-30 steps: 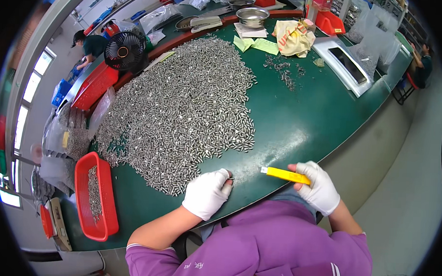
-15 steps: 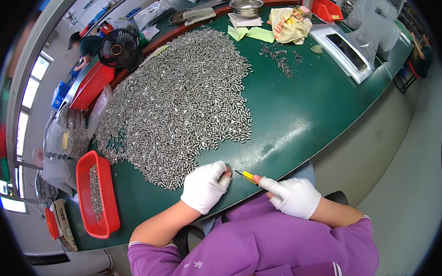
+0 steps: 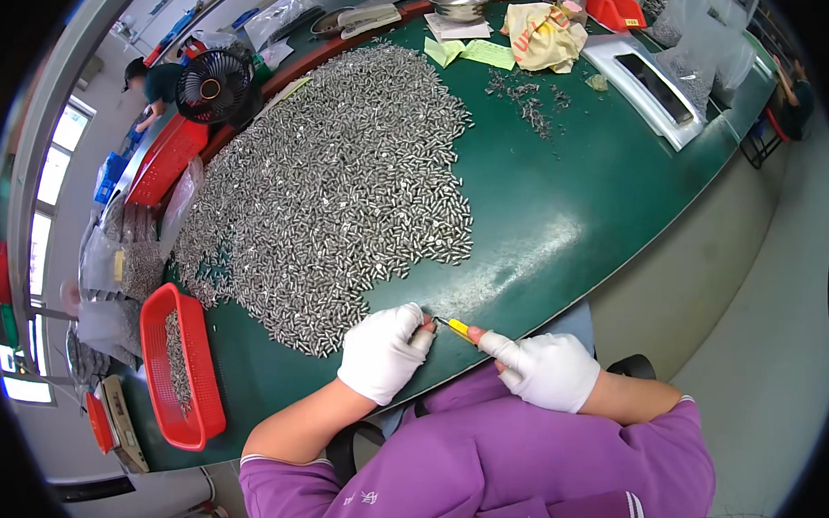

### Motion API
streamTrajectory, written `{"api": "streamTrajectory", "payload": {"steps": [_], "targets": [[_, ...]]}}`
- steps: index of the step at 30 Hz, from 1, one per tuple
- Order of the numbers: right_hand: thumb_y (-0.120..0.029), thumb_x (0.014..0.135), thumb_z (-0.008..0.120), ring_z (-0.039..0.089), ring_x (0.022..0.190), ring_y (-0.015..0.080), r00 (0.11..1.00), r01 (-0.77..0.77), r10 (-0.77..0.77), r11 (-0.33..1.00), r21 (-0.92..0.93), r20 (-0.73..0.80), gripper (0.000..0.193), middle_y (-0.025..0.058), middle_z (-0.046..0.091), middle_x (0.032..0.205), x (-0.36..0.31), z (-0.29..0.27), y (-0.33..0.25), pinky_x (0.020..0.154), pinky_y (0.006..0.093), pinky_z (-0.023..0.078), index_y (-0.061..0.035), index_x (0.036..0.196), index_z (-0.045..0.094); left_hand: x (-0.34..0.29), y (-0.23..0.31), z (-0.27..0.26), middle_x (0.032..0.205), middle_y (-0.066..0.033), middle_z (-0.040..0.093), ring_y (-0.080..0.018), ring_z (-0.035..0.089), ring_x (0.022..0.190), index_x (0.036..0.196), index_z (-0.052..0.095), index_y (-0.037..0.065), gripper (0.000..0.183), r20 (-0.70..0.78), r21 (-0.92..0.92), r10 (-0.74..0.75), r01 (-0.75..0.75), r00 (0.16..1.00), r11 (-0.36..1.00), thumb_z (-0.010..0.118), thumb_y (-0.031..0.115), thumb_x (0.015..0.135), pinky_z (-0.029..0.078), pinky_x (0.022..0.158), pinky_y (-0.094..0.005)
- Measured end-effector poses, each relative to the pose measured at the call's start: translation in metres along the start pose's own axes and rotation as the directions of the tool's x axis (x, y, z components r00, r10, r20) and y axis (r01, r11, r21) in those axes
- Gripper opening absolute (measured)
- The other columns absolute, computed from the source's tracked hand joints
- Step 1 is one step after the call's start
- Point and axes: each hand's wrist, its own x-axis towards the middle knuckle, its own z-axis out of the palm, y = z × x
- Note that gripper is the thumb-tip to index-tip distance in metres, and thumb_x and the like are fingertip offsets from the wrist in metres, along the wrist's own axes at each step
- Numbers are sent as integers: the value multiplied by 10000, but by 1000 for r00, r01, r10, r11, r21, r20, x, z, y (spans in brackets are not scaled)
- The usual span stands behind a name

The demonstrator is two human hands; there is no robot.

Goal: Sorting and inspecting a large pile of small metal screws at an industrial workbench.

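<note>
My left hand (image 3: 381,354), in a white glove with bare fingertips, is closed in a pinch at the near edge of a large pile of small silvery metal pins (image 3: 335,192). What sits between its fingertips is too small and hidden to make out. To its right, my right hand (image 3: 557,372), gloved the same way, grips a slim tool with a yellow handle (image 3: 459,327) and a thin dark tip. That tip points left and reaches the left fingertips. Both hands are over the near edge of the green table (image 3: 609,184).
A red plastic basket (image 3: 211,380) with some pins in it stands at the left. Dark scraps (image 3: 534,108) lie farther back, near a yellow cloth bag (image 3: 546,35) and a silver device with a dark panel (image 3: 653,89). A black fan (image 3: 212,86) and a metal bowl (image 3: 460,3) are behind the pile.
The tool in my right hand has shifted slightly left, bringing its tip closer to my left fingertips. My left hand stays nearly still in its pinch.
</note>
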Motion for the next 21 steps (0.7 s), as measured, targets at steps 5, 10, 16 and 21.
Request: {"api": "streamTrajectory", "payload": {"steps": [5, 10, 16, 21], "targets": [[-152, 801, 559, 604, 508, 277, 997, 5, -10, 998, 59, 76, 525, 88, 602, 586, 8, -11, 0, 475, 403, 497, -120, 1315, 457, -1, -1, 1, 714, -86, 635, -289, 620, 668, 782, 598, 84, 118, -2, 10, -5, 5, 1000, 1000, 703, 124, 745, 495, 603, -364], [-151, 811, 547, 606, 514, 287, 992, 9, -22, 994, 109, 123, 526, 100, 608, 588, 13, -24, 0, 485, 407, 497, -113, 1325, 445, -1, -2, 1, 714, -87, 634, -288, 619, 667, 781, 597, 83, 118, -4, -6, 3, -3, 1000, 1000, 705, 110, 742, 494, 600, -364], [-154, 826, 530, 609, 521, 298, 977, 13, -36, 994, 109, 209, 505, 100, 614, 596, 20, -37, -1, 504, 412, 499, -110, 1322, 450, -1, -5, 3, 666, -90, 599, -289, 604, 630, 767, 564, 109, 136, -41, -30, 48, -50, 998, 998, 656, 205, 792, 472, 552, -406], [-155, 834, 513, 610, 528, 306, 970, -20, 1, 997, 77, 242, 493, 98, 616, 601, 19, -39, -5, 511, 407, 498, -111, 1321, 459, 0, -2, 1, 672, -88, 602, -287, 604, 634, 774, 563, 111, 128, -25, -19, 50, -50, 998, 999, 655, 197, 792, 473, 558, -402]]}}
